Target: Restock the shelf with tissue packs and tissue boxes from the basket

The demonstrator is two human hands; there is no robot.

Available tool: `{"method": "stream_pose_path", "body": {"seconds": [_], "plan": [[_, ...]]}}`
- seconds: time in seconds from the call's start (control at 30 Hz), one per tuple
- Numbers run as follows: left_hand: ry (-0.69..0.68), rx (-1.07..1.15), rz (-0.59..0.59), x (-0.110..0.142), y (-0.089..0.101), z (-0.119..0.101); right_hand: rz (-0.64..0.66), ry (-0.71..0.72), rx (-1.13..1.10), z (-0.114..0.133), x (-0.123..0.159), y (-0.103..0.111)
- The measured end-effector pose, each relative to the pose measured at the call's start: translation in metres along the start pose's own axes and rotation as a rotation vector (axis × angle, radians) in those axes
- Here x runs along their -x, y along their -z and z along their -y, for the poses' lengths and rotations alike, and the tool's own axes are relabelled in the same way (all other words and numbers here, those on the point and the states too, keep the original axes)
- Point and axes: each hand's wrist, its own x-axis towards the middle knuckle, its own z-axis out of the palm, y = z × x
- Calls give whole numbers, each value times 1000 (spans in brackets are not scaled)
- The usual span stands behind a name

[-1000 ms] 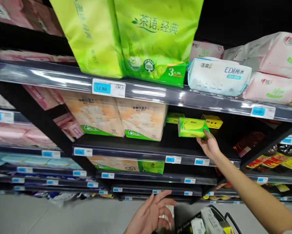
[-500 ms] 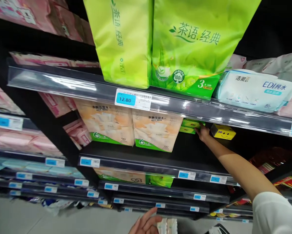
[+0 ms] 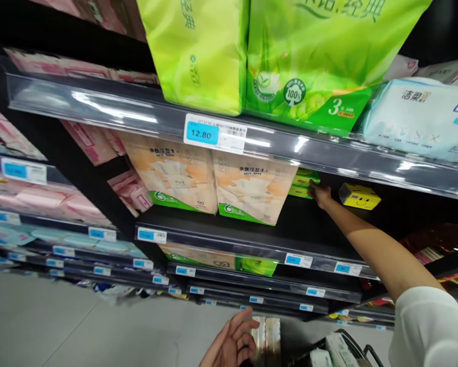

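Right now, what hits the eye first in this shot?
The big lime-green tissue bags fill the upper middle of the view, above a blue 12.80 price tag on the shelf edge. Below that edge, the right hand reaches in at small green packs, left of a yellow smiley box.

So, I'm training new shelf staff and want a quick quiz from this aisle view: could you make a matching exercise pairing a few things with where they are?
Things:
1. Yellow smiley box
2. Lime-green bag
3. Right hand
4. Left hand

Places:
A. Low down, beside a shiny wrapped pack
B. On the upper shelf, above the 12.80 price tag level
C. Up at the green packs
D. On the dark lower shelf, right of the hand reaching in

Pairs: 1-D, 2-B, 3-C, 4-A.
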Motion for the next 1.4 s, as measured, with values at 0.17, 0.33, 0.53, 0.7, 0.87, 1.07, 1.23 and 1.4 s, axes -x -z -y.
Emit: {"method": "stream_pose_path", "body": {"seconds": [0.17,0.33,0.53,0.7,0.87,1.07,1.23,1.4], "plan": [[-13,-84,-24,5,-16,-1,20,-3,31,9,28,20],[77,-173,-128,6,-33,3,107,453,172,-16,105,126],[263,-304,-151,-19,-47,26,-297,118,766,-135,286,321],[397,-343,-266,-48,-59,58,-321,-401,908,-252,421,404],[440,-361,-492,-65,-54,86,-148,-903,1033,-335,490,429],[469,-391,-648,-50,-34,90,108,-1050,1254,-404,511,428],[408,-453,-765,-27,-17,73,293,-968,1404,-449,510,434],[368,-507,-891,-12,-13,64,309,-861,1467,-477,510,444]]}}
